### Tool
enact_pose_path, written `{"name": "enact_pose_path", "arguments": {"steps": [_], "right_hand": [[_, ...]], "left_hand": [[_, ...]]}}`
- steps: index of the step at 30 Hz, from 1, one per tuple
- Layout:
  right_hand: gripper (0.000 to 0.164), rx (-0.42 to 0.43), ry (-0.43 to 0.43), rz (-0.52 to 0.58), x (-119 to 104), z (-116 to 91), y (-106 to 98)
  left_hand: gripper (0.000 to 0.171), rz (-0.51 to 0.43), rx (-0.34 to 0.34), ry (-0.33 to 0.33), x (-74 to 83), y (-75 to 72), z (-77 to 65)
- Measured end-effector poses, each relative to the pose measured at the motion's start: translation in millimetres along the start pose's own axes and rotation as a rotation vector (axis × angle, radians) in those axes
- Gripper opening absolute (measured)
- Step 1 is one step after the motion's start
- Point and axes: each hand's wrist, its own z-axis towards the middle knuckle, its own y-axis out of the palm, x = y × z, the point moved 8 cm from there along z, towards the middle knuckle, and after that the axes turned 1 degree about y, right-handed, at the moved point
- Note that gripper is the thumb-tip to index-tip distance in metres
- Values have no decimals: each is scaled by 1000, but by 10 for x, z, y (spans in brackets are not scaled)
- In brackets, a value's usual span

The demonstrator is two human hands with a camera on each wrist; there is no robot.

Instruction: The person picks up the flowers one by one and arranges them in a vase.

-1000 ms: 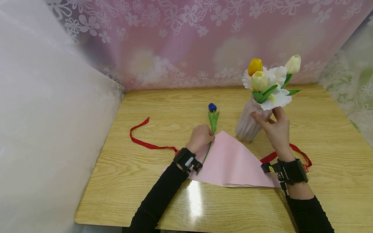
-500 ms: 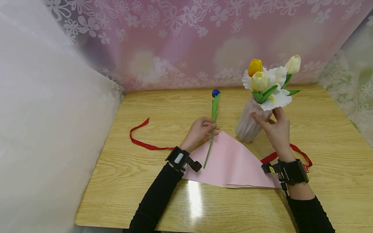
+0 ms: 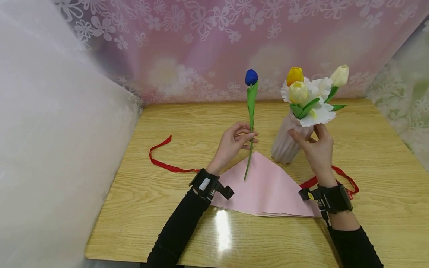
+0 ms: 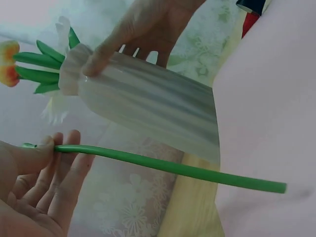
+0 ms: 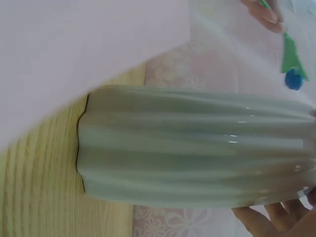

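Observation:
A blue artificial tulip (image 3: 251,77) stands nearly upright in my left hand (image 3: 232,143), its green stem (image 4: 173,167) pinched between thumb and fingers. The stem's lower end hangs above a folded sheet of pink paper (image 3: 268,190). With thumb and fingers around its neck, my right hand (image 3: 316,150) holds a pale ribbed vase (image 3: 286,141), which leans a little on the table. White flowers (image 3: 316,115), an orange-yellow tulip (image 3: 295,76) and cream tulips (image 3: 339,76) fill the vase. In the right wrist view the vase's fluted side (image 5: 197,148) fills the middle.
A red ribbon (image 3: 172,168) runs out from under the paper on the left, and its other end (image 3: 346,176) shows by the right wrist. The wooden table (image 3: 134,223) meets a pink floral curtain (image 3: 207,56) at the back.
My left hand has picked the blue tulip up off the paper and raised it, away from me and slightly right. The right hand stays on the vase.

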Motion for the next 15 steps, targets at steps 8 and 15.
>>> {"name": "enact_pose_path", "arguments": {"steps": [8, 15], "right_hand": [[72, 50, 10, -6, -7, 1, -1], [81, 93, -29, -73, -109, -7, 39]], "left_hand": [[23, -32, 36, 139, 239, 26, -36], [23, -55, 35, 286, 452, 185, -60]]}}
